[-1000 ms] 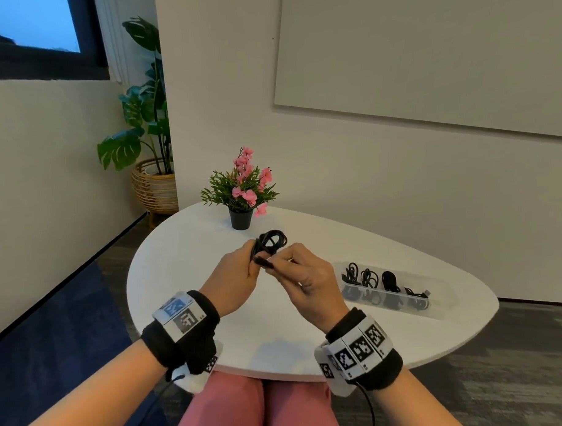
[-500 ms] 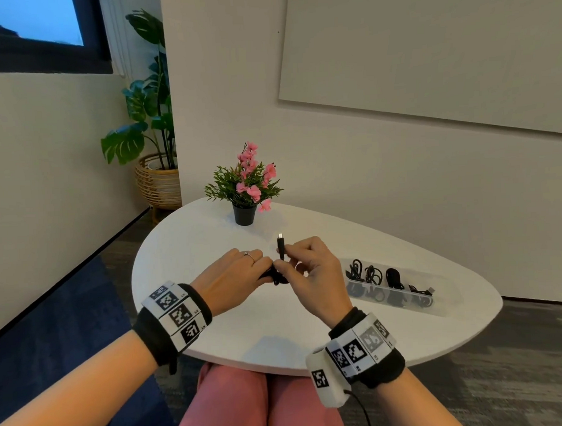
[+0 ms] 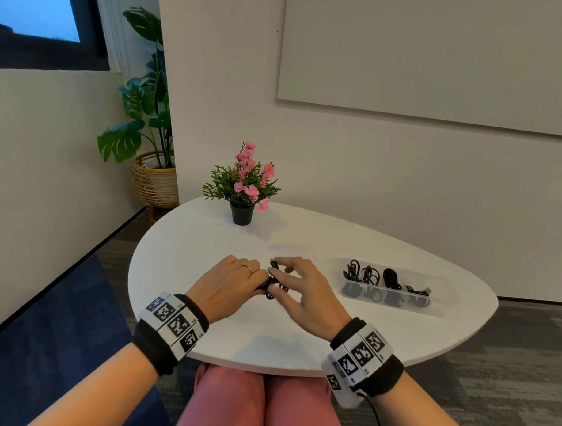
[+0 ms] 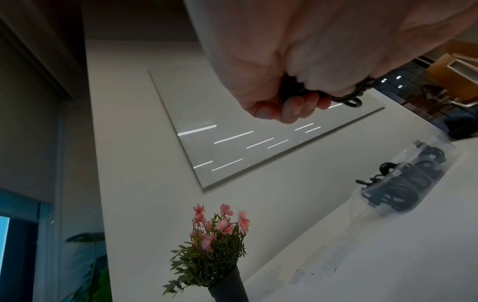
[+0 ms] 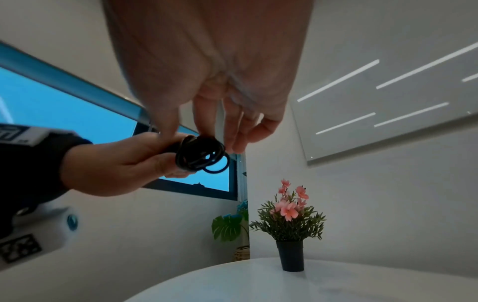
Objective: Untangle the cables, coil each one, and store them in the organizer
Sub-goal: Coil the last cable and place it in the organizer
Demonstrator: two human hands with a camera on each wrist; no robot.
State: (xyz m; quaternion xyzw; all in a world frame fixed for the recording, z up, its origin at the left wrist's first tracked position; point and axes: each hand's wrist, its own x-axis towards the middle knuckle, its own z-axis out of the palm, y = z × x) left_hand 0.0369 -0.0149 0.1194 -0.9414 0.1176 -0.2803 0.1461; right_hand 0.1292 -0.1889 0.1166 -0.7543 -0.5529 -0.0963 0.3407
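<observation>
Black, one coiled cable is gripped by the left hand; right hand, fingers loosely spread, touches it; four cable bundles are held in one clear organizer.

Flower pot behind hands, organizer right.

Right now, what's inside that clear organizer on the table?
The clear organizer holds coiled black cables, about four bundles in a row. Its dividers and floor are covered or too blurred to make out.
</observation>
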